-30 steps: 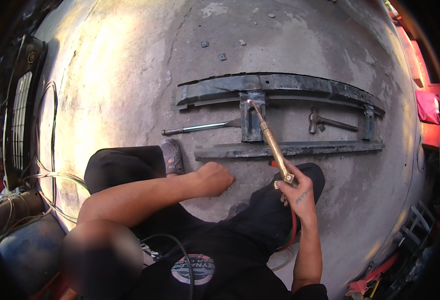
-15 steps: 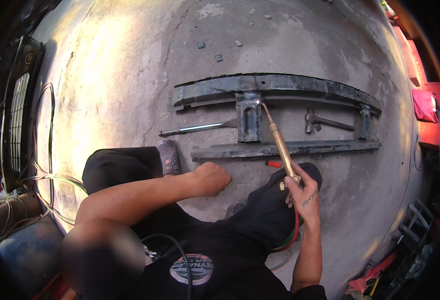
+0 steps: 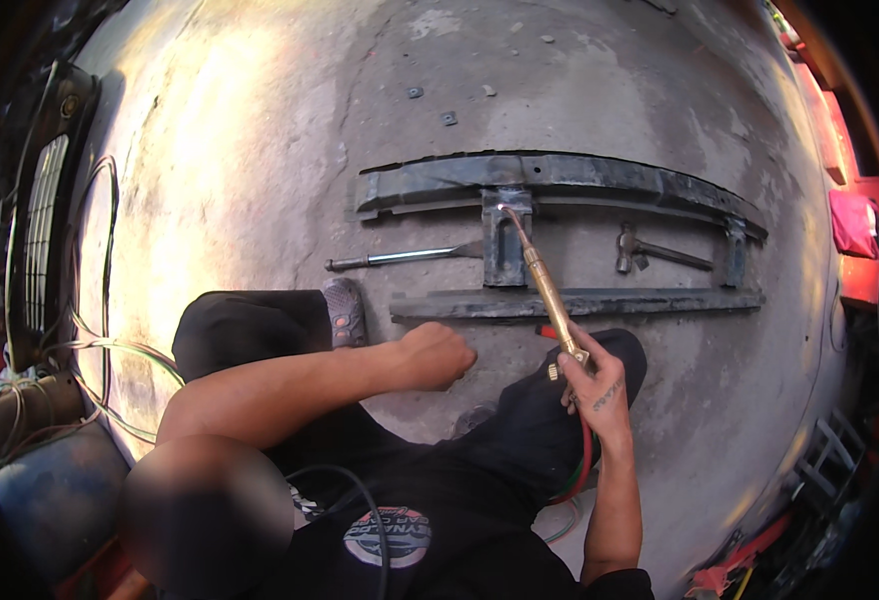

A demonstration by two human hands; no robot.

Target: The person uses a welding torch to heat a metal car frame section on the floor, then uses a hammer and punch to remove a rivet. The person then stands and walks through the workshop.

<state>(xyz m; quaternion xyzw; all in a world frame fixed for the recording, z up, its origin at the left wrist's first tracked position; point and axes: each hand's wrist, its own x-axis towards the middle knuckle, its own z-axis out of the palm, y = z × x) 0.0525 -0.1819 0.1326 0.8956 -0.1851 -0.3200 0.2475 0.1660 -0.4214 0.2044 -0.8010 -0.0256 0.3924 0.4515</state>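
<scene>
My right hand [image 3: 597,380] is closed round the rear of a brass gas torch [image 3: 549,298] with a knob near the grip. A red hose runs down from it. The bent copper tip points at a short upright bracket [image 3: 495,250], and a small bright glow shows by the bracket's upper end. This bracket joins a long curved dark metal beam [image 3: 600,175] to a straighter metal bar [image 3: 650,302] nearer me. My left hand [image 3: 438,357] is a closed fist in front of the bar, apart from it, with nothing sticking out of the fingers.
A hammer [image 3: 665,251] and a long-handled metal tool [image 3: 405,257] lie between beam and bar. Two small metal plates, one a square plate [image 3: 449,118], lie beyond the beam. Hoses [image 3: 125,355] and a blue tank [image 3: 55,485] are on the left. A red cloth [image 3: 856,224] is at the right.
The torch tip has moved left, from the bracket's right edge onto its upper face. My left fist stays closed in nearly the same place. The whole view has shifted slightly.
</scene>
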